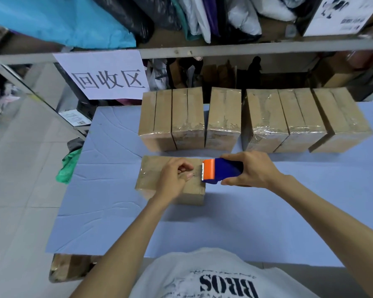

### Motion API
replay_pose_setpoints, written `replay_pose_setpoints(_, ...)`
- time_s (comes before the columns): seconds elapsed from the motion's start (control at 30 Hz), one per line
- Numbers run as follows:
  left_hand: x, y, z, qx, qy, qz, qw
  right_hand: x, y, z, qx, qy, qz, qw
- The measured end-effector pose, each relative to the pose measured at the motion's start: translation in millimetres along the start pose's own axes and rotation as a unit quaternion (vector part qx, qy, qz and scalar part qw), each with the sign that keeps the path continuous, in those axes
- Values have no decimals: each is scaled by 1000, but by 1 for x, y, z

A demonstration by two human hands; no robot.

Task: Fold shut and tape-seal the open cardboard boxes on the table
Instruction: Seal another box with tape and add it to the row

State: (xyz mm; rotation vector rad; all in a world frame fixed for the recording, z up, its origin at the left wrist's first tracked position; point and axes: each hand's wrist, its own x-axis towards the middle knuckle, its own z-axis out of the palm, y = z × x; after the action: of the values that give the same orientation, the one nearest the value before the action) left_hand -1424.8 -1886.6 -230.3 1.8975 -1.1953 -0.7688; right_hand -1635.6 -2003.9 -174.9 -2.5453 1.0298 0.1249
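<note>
Cardboard box (151,175) sits near-centre on the blue table (116,222), flaps down, clear tape across its top. The right hand (252,168) is wrapped round the blue-and-orange tape dispenser (221,171), serrated blade at the box's right edge. The left hand (173,179) rests on the lid, fingers curled — cannot tell whether they pinch the tape or only pin it. Risk: tearing off against a loose hold could lift the strip or skew the box — wrinkled seal. Taped boxes (224,119) line the far side.
</note>
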Motion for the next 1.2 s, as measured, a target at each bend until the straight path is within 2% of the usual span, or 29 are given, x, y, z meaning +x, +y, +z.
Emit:
replay_pose_setpoints(0.1, 3, 0, 0, -6, 1, 1, 1000, -10, 13, -1, -10, -13, -7, 1000)
replay_pose_setpoints(0.27, 1, 0, 5, -7, 24, -10, 1000, -29, 26, -6, -11, -23, 34, 999)
replay_pose_setpoints(0.4, -3, -1, 7, -2, 25, 2, 1000, -15, 2, 3, -71, -47, 30, 996)
replay_pose_setpoints(0.5, -5, 0, 10, -1, 33, 0, 999, -5, -17, 4, -107, -30, 38, 993)
replay_pose_setpoints(0.63, -7, -2, 10, -3, 40, -6, 999, 1, -41, 19, -228, -46, 70, 970)
replay_pose_setpoints(0.7, -10, -2, 10, -13, 35, -10, 999, -3, -36, 38, -204, -44, 109, 972)
replay_pose_setpoints(0.87, -9, -3, 12, -3, 45, -9, 999, -12, -4, 75, -119, 33, 163, 979)
replay_pose_setpoints(1.03, -10, -3, 11, 15, 35, 1, 999, -17, 16, 99, -87, -43, 199, 975)
replay_pose_setpoints(1.2, -8, 3, 1, 63, 16, 46, 997, -24, 20, 114, 17, -35, 209, 977)
